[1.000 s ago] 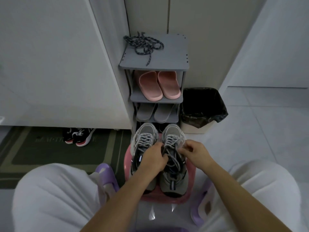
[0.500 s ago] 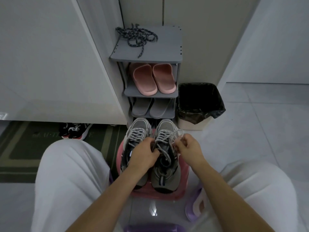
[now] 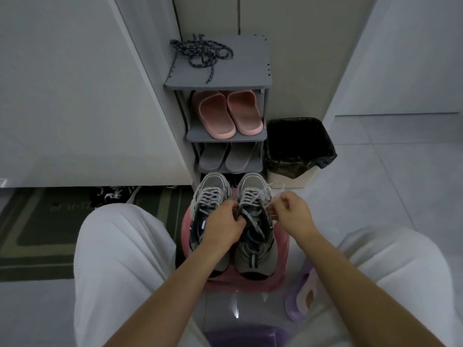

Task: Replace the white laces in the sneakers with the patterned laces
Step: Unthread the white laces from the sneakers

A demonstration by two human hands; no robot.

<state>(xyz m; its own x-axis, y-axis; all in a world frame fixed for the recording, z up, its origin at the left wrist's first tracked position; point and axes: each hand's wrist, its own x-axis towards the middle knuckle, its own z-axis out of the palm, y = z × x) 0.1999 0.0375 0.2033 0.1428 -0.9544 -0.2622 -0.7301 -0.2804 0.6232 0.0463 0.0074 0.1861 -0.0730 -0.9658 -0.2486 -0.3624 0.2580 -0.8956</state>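
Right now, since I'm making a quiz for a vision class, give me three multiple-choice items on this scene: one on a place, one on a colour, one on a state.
1. Where do the patterned laces lie? A on the floor; B on the shoe rack, top shelf; C on a knee.
2. What colour are the slippers just under that shelf? A green; B yellow; C pink.
3. What is the right hand doing? A pinching a white lace; B lying flat; C holding a slipper.
Key: 1 B, they lie tangled on the grey top board. 2 C, both are pink. 3 A, its fingertips close on a lace of the sneaker nearer it.
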